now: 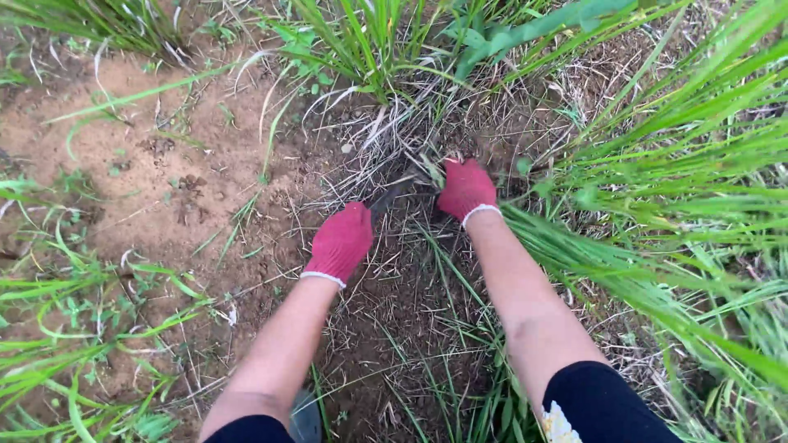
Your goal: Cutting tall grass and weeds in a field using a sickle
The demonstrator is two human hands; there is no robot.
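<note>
Bare reddish-brown soil [156,156] fills the left part of the view, strewn with dry straw and bordered by green grass. Two hands are seen, each covered by one red knitted glove with a white cuff. A dark tool handle [384,199] is gripped by the left hand [341,242], which is clenched around it; the handle points up and to the right toward the base of a grass clump [369,49], and its working end is hidden among the dry stems. The right hand [466,190] is closed on a bundle of dry grass stems [414,156] at the foot of that same clump, just beside the tool. Two bare forearms lead back to two dark sleeves at the lower edge. One mass of long green blades [673,197] is laid across the right side, close against the right forearm.
</note>
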